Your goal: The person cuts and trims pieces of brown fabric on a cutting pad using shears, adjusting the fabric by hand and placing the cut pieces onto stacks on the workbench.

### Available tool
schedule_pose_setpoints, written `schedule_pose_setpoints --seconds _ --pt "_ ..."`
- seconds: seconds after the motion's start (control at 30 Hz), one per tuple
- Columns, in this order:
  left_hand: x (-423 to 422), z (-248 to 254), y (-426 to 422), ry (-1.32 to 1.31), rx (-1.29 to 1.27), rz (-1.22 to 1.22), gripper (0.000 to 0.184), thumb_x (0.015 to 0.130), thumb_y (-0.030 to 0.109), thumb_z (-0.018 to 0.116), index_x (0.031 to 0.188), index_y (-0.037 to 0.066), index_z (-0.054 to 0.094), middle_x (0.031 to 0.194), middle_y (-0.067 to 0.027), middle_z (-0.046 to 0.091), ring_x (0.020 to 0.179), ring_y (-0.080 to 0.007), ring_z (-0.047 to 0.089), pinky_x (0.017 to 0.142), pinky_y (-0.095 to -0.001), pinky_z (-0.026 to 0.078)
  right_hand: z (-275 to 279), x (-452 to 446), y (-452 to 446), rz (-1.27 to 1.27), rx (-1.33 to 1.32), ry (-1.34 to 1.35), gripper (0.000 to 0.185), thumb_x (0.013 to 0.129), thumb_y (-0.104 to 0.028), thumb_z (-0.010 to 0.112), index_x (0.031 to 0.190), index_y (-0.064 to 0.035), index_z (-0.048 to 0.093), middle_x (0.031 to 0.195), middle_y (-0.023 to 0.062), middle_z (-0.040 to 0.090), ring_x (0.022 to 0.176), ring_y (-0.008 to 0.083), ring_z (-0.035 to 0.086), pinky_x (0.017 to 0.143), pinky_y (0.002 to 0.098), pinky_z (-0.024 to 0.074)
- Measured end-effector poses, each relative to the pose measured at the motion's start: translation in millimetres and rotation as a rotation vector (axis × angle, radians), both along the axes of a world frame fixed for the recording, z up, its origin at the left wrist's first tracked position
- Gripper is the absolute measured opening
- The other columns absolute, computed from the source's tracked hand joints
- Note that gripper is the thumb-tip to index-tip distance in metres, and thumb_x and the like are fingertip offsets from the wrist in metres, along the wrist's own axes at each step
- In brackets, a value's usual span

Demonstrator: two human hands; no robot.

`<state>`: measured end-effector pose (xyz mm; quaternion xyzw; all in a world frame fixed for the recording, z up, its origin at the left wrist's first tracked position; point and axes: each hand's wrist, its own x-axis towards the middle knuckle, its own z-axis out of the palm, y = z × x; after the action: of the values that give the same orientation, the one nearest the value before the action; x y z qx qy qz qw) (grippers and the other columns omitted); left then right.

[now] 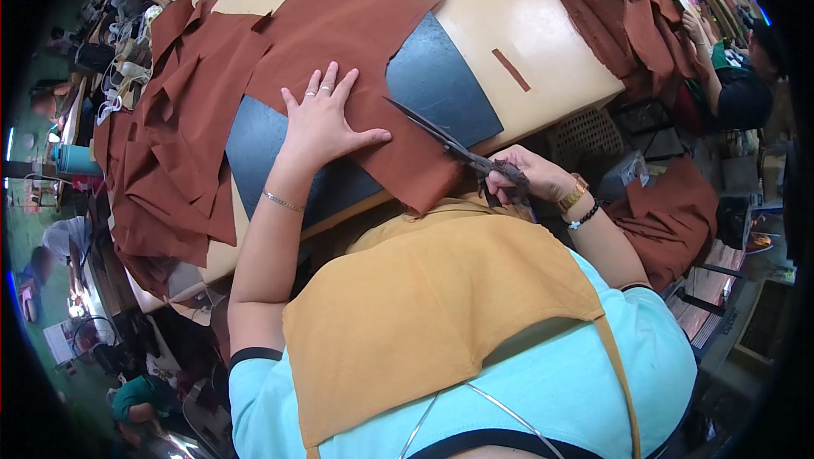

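**Left hand spread on brown cloth, right hand gripping scissors**

The left hand point(326, 124) lies palm down with its fingers spread and thumb extended toward the right hand, on a flat piece of reddish-brown cloth point(339, 31). The right hand point(527, 175), closed around the handles of a pair of dark scissors point(454, 147), is at the near edge of the table point(543, 27). The blades run from the right hand toward the left, over the cloth, with their tips just beside the left thumb. Whether the blades touch the cloth cannot be told.

The cloth extends beyond the left hand toward the far side of the table; its near end lies between the two hands, close to the mustard apron point(424, 289). Beneath it is a dark board point(441, 77), exposed on both sides of the cloth. Beyond the right hand, a narrow brown strip point(511, 69) rests on bare tabletop.

To the left of the left hand lies a crumpled heap of similar cloth point(174, 128). A second heap point(606, 18) lies beyond the right hand, with a co-worker's hand point(695, 28) at its outer side. A brown bundle point(666, 222) is beside the right forearm, and a perforated basket point(587, 135) is just beyond the right hand, below the table edge.
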<state>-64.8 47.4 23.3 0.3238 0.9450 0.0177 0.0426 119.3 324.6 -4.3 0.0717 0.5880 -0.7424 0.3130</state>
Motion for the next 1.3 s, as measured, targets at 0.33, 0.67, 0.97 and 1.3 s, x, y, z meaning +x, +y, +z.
schedule_pose_setpoints --seconds 0.33,0.67,0.97,1.3 --pt "1.3 -5.8 -2.4 0.019 0.023 0.018 0.113 0.057 0.08 0.065 0.144 0.014 0.037 0.152 -0.0155 0.028 0.141 -0.0344 0.025 0.106 -0.0697 0.014 5.1 1.2 0.8 0.016 0.024 0.003 0.022 0.086 -0.024 0.07 0.081 -0.0039 0.063 0.071 0.0008 0.064 0.059 0.0069 0.06 0.052 0.0215 0.0485" --pt "14.9 -6.6 1.5 0.026 0.032 0.026 0.113 0.057 0.078 0.066 0.145 0.015 0.035 0.153 -0.015 0.025 0.141 -0.0351 0.023 0.105 -0.0702 0.016 0.8 -7.0 -6.5 -0.002 0.02 -0.003 0.022 0.087 -0.025 0.07 0.079 -0.0059 0.062 0.071 -0.0007 0.063 0.058 0.0057 0.059 0.051 0.0202 0.0469" --pt "29.2 -10.5 7.7 0.013 0.04 0.083 0.115 0.058 0.078 0.066 0.147 0.014 0.031 0.153 -0.0164 0.024 0.142 -0.0365 0.021 0.106 -0.0687 0.016 6.7 0.7 -9.1 -0.021 0.023 -0.004 0.022 0.087 -0.026 0.069 0.079 -0.0065 0.062 0.068 -0.0013 0.062 0.058 0.0045 0.059 0.051 0.0194 0.0455" --pt "19.7 -10.8 12.5 0.016 0.031 0.07 0.098 0.072 0.074 0.059 0.143 0.01 0.038 0.151 -0.0193 0.028 0.142 -0.0363 0.021 0.108 -0.0647 0.016 -4.6 7.3 -11.6 -0.069 -0.026 0.02 0.021 0.087 -0.025 0.069 0.08 -0.0067 0.062 0.065 -0.0007 0.061 0.056 0.0052 0.058 0.049 0.0197 0.044"
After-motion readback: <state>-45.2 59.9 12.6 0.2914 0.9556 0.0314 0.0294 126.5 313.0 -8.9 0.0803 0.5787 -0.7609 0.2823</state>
